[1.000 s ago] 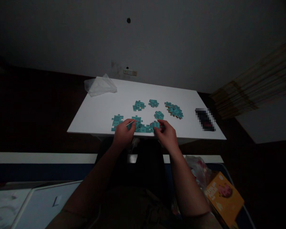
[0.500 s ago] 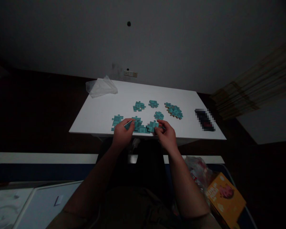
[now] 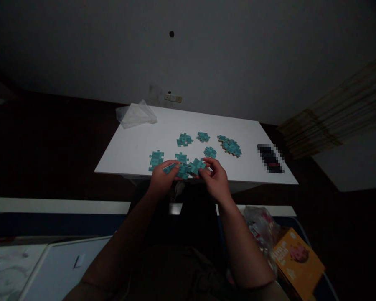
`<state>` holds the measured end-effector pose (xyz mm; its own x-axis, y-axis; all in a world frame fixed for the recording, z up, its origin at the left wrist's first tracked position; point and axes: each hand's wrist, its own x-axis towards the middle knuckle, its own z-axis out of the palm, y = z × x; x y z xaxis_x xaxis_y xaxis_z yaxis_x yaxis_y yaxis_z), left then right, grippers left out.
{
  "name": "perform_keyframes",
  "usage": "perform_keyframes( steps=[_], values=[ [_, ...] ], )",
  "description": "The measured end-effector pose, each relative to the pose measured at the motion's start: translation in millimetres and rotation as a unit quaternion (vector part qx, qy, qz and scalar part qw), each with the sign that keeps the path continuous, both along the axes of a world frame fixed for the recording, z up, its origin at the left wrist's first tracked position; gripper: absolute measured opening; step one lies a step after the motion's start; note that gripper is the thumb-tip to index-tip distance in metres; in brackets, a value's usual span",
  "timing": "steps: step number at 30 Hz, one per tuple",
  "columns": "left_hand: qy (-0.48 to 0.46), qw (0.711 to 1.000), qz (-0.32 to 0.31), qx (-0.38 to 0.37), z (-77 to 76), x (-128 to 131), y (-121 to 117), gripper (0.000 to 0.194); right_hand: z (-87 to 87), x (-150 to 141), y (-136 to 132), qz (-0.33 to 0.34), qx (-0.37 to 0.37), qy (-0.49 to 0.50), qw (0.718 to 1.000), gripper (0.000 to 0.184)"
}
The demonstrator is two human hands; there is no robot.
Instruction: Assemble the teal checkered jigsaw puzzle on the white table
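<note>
Forward, left hand (image 3: 161, 178) opposite right hand (image 3: 217, 178), puzzle pieces (image 3: 196, 167) between.

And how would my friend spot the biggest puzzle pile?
Find the big white table. Look beyond the right hand, slightly rightward, for the teal puzzle pile. It's the biggest heap, a slanting oval, while the neighbouring clusters are much smaller.

Dark, faintly patterned top (image 3: 166, 267) with 2 short sleeves (image 3: 265, 291), 2 bare forearms (image 3: 247, 246), dark trousers (image 3: 197, 221)
</note>
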<state>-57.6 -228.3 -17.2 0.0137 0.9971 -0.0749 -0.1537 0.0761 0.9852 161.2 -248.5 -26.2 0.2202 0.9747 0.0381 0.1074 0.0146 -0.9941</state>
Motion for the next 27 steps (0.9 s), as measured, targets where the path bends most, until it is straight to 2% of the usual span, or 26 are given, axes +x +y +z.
perform_keyframes(
  steps=[9, 16, 24, 27],
  values=[
    [0.018, 0.999, -0.039, -0.001, -0.7, 2, -8, 0.051, 0.3, -10, -4, 0.004, 0.024, 0.019, 1.000, 0.054],
    [0.014, 0.997, -0.069, -0.004, -3.1, 7, -13, 0.045, 6.3, -17, -4, -0.026, 0.025, 0.074, 0.997, 0.045],
    [0.009, 0.999, -0.047, -0.013, -4.3, 12, -14, 0.045, -0.6, -19, -3, -0.026, 0.026, 0.068, 0.997, 0.043],
    [0.014, 0.999, -0.050, -0.014, -2.6, 12, -14, 0.045, -0.3, -19, -4, 0.000, 0.025, 0.048, 0.999, 0.038]
  ],
)
